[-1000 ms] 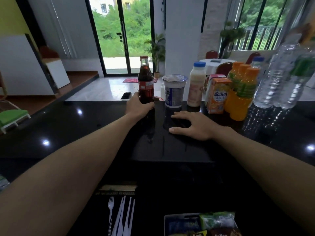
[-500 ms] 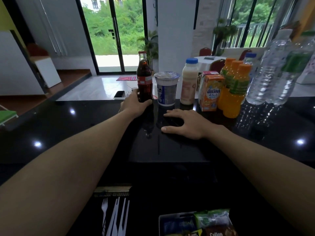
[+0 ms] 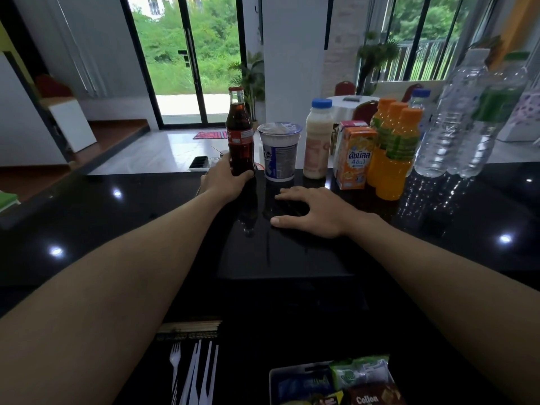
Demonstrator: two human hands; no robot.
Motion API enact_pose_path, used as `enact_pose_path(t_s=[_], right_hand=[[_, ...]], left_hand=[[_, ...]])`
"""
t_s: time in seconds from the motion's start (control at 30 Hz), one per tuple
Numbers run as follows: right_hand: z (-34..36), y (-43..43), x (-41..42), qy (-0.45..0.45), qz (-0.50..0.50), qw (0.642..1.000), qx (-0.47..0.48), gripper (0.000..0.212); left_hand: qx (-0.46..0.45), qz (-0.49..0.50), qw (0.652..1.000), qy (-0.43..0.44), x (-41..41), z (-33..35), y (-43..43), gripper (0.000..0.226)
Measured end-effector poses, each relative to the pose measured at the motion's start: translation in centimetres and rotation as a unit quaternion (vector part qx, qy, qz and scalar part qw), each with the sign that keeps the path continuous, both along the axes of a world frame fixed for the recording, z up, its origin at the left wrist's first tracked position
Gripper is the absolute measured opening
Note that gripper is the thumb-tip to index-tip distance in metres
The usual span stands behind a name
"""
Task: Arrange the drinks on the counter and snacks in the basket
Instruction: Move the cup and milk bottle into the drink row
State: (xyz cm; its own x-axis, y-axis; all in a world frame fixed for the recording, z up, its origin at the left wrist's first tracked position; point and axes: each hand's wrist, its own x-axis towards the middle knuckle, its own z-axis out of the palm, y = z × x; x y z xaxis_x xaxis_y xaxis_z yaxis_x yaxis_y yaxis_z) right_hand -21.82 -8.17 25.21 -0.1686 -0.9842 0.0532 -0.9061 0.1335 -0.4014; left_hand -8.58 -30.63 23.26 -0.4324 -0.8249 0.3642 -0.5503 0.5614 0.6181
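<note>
My left hand (image 3: 226,179) grips the base of a glass cola bottle (image 3: 239,133) that stands upright at the far edge of the black counter (image 3: 117,223). To its right stand a white cup with a foil lid (image 3: 279,152), a milky bottle with a blue cap (image 3: 318,140), an orange juice carton (image 3: 355,157), three orange juice bottles (image 3: 393,150) and clear water bottles (image 3: 455,118). My right hand (image 3: 315,210) rests flat on the counter in front of the cup. The dark basket (image 3: 292,375) at the bottom holds snack packets (image 3: 361,372).
White plastic forks and knives (image 3: 193,372) lie in a tray at the bottom left, with a pack of chopsticks (image 3: 188,327) above it. Beyond the counter edge are a lower tiled floor, a dark phone-like item (image 3: 198,162) and glass doors.
The view has shifted slightly. My left hand stays around the cola bottle and my right hand stays flat on the counter.
</note>
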Motion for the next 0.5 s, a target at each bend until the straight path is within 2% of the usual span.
enact_pose_path(t_s=[0.5], right_hand=[[-0.1,-0.1,-0.12,-0.008,-0.01,1.0,0.011,0.09]], left_hand=[[0.009,-0.003,1.0,-0.003,0.16,0.06,0.36,0.062]])
